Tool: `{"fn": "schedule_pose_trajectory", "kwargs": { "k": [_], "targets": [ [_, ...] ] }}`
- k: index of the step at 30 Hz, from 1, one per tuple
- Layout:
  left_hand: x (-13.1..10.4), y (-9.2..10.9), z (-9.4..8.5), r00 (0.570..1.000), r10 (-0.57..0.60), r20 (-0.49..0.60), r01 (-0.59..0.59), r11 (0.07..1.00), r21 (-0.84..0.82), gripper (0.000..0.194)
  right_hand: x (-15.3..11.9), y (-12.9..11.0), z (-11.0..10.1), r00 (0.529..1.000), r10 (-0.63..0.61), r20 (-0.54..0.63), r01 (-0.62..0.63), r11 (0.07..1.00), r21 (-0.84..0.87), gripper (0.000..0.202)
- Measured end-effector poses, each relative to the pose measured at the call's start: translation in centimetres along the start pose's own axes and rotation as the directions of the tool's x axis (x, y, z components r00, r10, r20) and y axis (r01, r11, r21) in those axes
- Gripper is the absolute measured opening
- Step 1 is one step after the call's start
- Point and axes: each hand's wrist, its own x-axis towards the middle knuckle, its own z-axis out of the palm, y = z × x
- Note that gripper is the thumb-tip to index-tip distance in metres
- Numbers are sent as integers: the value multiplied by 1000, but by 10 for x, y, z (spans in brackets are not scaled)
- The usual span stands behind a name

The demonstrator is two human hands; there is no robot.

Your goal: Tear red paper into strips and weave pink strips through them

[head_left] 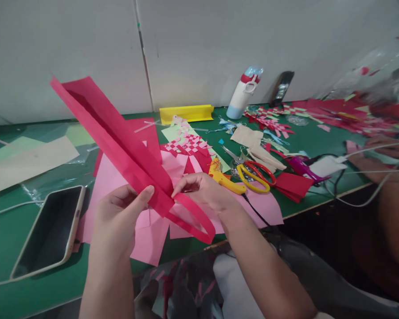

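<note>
Both hands full, paper only; left hand (118,217) closed in a pinch, thumb on the near face, fingers curled behind, gripping the red folded piece (115,155); right hand (201,190) nearly closed, thumb and index fingertip pinching the upper end of the red strip loop (206,226) where it meets that piece; from where I stand, the piece is held up over the table (6,248), its long body running off to 10-11 o'clock from the fingertips, loop sticking out to 4 o'clock; can't tell if the strip is fixed or just pinched.

Likely trouble: strip end slipping or going on crooked if the right pinch loosens; loop looks thin and could crease if squeezed; folded piece could buckle near the left thumb from too hard a grip, its far end having no visible support.

Other risks sit at 2-3 o'clock: yellow glue gun (224,179) lies close by the right hand, so a sideways swing could knock it, or burn if it's hot, can't tell; its black lead (252,209) passes beside the right forearm, could snag; scissors (254,179) just past it, blades parted, could nick paper; pink sheets (149,248) underneath could slide if a wrist brushes them; phone (49,235) at 8-9 o'clock, clear of the left wrist, low risk.
</note>
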Motion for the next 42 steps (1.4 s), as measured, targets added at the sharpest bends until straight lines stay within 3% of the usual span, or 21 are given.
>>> {"fn": "schedule_pose_trajectory", "kwargs": {
  "k": [17,30,34,38,42],
  "targets": [
    [2,-1,-5,1000,5,12,-5,1000,-1,15,-3,-7,3,999,19,29,-18,999,-50,12],
    [9,-7,-8,999,-28,-19,27,996,-80,22,3,2,5,998,53,-19,-51,995,87,16],
    [16,-11,-8,999,-48,-20,45,993,-110,27,12,10,6,989,99,-108,-81,984,160,20],
    [21,-13,-11,996,-27,-87,17,993,-114,29,18,10,8,966,97,-239,-52,981,185,27],
    [22,-8,-19,999,-23,-49,22,1000,-13,32,14,1,5,947,-3,-320,23,998,58,24]
  ]
}}
